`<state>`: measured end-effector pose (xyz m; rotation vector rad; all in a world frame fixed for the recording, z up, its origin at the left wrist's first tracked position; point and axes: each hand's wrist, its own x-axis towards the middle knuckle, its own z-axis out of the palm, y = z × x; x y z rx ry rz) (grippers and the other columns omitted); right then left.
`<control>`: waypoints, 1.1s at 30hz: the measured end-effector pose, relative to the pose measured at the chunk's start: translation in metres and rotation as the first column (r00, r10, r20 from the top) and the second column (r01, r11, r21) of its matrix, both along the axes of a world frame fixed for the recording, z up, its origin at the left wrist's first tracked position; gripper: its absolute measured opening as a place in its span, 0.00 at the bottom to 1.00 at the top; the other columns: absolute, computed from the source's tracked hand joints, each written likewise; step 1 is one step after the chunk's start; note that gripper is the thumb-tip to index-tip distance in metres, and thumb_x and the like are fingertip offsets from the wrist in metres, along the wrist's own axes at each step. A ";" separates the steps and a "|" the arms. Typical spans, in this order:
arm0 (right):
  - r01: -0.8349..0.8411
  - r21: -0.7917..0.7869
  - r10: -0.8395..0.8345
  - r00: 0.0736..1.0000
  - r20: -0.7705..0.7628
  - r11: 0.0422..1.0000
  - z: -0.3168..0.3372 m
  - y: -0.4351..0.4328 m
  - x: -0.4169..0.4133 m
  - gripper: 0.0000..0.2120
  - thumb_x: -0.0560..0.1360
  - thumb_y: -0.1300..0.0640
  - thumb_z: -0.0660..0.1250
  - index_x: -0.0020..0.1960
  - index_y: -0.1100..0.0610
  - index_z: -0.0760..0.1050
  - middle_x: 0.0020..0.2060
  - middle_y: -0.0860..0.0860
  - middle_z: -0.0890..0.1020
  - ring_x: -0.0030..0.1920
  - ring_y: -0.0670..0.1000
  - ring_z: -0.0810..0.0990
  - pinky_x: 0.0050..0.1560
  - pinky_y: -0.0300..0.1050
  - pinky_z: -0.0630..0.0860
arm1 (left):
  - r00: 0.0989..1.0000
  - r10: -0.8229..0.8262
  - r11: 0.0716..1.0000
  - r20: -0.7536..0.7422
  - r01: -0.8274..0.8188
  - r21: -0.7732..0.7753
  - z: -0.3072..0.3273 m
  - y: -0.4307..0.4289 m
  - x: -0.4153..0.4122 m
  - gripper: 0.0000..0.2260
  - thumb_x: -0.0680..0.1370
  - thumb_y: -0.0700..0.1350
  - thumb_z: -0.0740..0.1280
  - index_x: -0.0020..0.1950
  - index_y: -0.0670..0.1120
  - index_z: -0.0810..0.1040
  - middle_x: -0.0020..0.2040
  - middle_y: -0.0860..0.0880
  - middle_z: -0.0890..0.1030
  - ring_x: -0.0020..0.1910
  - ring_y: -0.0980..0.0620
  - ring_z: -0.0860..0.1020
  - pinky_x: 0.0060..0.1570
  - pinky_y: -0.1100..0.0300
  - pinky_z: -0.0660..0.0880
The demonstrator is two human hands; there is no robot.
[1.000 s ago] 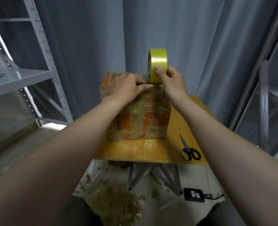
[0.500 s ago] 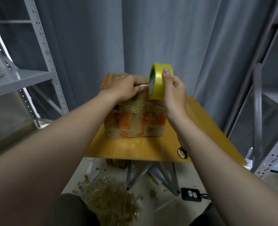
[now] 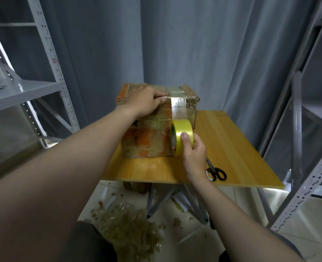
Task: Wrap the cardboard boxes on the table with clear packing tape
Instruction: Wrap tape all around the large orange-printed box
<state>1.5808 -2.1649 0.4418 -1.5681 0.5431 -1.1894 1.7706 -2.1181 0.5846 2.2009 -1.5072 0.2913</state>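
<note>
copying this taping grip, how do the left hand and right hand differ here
The left hand sits high, fingers curled on the cardboard box at its top front edge, where the clear tape strip starts; the right hand is lower, before the box's front face. The left hand holds the box; the right hand grips the yellow tape roll, thumb on its outside. Both tend the same strip, which runs between them.

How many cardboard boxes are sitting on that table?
1: the cardboard box stands at the far left of the table, under the left hand. Anything behind it would be hidden.
</note>
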 end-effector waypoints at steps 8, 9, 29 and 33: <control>0.033 0.114 -0.018 0.991 -0.130 0.993 -0.018 0.002 0.005 0.16 0.84 0.44 0.62 0.46 0.53 0.79 0.40 0.51 0.85 0.41 0.49 0.82 0.39 0.39 0.74 | 1.000 -0.020 0.999 -0.016 0.020 -0.027 -0.004 -0.001 0.004 0.16 0.83 0.57 0.64 0.70 0.61 0.79 0.71 0.56 0.78 0.72 0.47 0.74 0.69 0.47 0.72; 0.038 0.127 -0.018 0.988 -0.155 0.991 -0.023 0.003 0.005 0.17 0.84 0.43 0.61 0.47 0.53 0.79 0.40 0.51 0.85 0.42 0.48 0.83 0.40 0.41 0.74 | 1.000 -0.019 1.000 -0.013 0.019 -0.024 -0.005 -0.001 0.004 0.16 0.83 0.58 0.64 0.71 0.61 0.79 0.71 0.56 0.78 0.72 0.47 0.74 0.69 0.46 0.72; 0.142 0.345 -0.039 0.957 -0.289 0.928 0.005 -0.041 0.014 0.25 0.87 0.41 0.49 0.47 0.55 0.76 0.44 0.48 0.80 0.48 0.49 0.77 0.52 0.51 0.69 | 0.418 0.129 0.804 -0.899 -0.575 -0.151 -0.142 0.073 0.029 0.13 0.82 0.54 0.66 0.53 0.45 0.71 0.49 0.46 0.79 0.54 0.41 0.80 0.44 0.54 0.74; 0.125 0.385 -0.011 0.959 -0.284 0.915 0.000 -0.041 0.022 0.21 0.87 0.41 0.50 0.57 0.53 0.77 0.55 0.51 0.79 0.56 0.54 0.77 0.57 0.51 0.68 | 0.427 0.119 0.807 -0.897 -0.568 -0.163 -0.152 0.057 0.017 0.23 0.81 0.64 0.64 0.55 0.42 0.72 0.49 0.47 0.79 0.49 0.47 0.80 0.45 0.53 0.71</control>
